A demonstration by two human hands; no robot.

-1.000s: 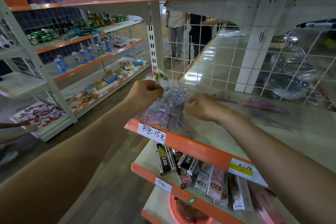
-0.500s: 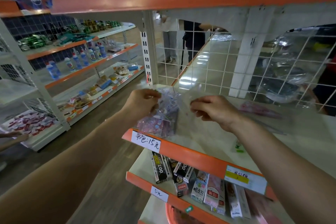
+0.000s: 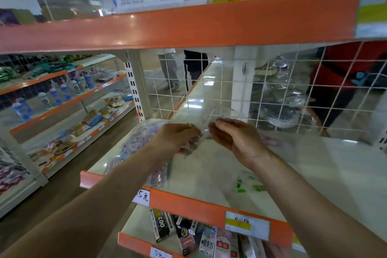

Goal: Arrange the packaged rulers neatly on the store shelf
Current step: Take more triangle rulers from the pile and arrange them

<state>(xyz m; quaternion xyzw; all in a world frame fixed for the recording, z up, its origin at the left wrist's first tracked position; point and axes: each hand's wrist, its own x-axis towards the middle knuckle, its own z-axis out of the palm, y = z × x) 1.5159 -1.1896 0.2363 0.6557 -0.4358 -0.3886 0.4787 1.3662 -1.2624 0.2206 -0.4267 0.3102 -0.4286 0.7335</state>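
A stack of packaged rulers (image 3: 134, 144) in clear printed wrappers lies along the left end of the white shelf (image 3: 326, 165). Above the shelf my left hand (image 3: 178, 138) and my right hand (image 3: 236, 138) are close together, both pinching a clear plastic packet (image 3: 204, 132) with a green-printed top. Motion blur hides what is inside the packet. More transparent packets (image 3: 251, 186) with green marks lie flat on the shelf under my right forearm, and a pinkish one (image 3: 272, 142) lies past my right hand.
A white wire grid (image 3: 293, 94) backs the shelf. An orange shelf edge (image 3: 188, 27) hangs overhead. Boxed goods (image 3: 188, 234) fill the tier below. Across the aisle at left stands a shelf unit (image 3: 62, 102) with bottles. People stand behind the grid.
The camera tilted upward. Both hands rose off the ruler stack and came together further back over the shelf, now pinching one clear packet between them.
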